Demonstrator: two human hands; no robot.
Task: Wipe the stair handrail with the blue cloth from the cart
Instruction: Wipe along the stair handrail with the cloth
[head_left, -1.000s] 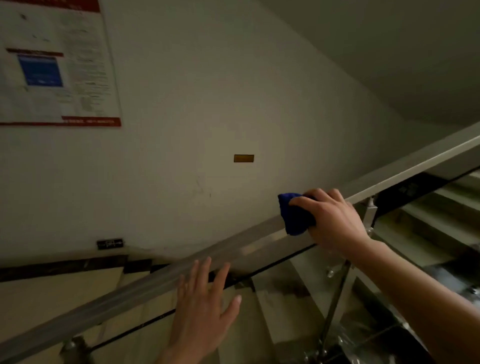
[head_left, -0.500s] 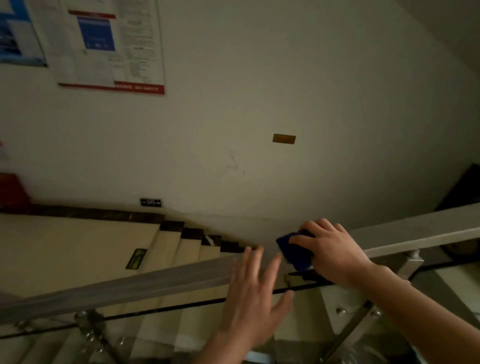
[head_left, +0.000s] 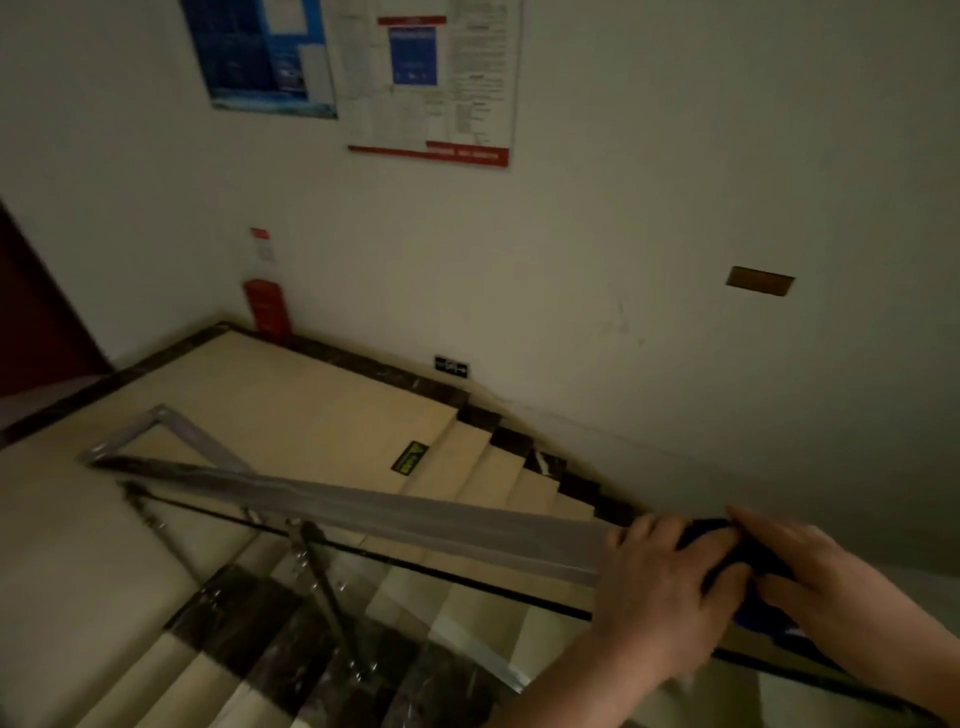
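Note:
The metal stair handrail (head_left: 395, 512) slopes from a corner at the left down to my hands at the lower right. A blue cloth (head_left: 714, 535) lies bunched on the rail between both hands, mostly hidden. My left hand (head_left: 660, 587) rests over the rail and the cloth's left side, fingers curled on it. My right hand (head_left: 815, 577) presses on the cloth from the right. A small strip of blue cloth shows below my right hand.
Glass panels with metal brackets (head_left: 322, 571) hang under the rail. Tan stairs (head_left: 498, 467) descend to a landing (head_left: 291, 395). A red fire-extinguisher box (head_left: 266, 309) stands by the wall; posters (head_left: 431, 83) hang above. A dark door (head_left: 36, 322) is at left.
The view has swung left and down toward the landing. My left hand has moved from hovering beside the rail onto the cloth next to my right hand.

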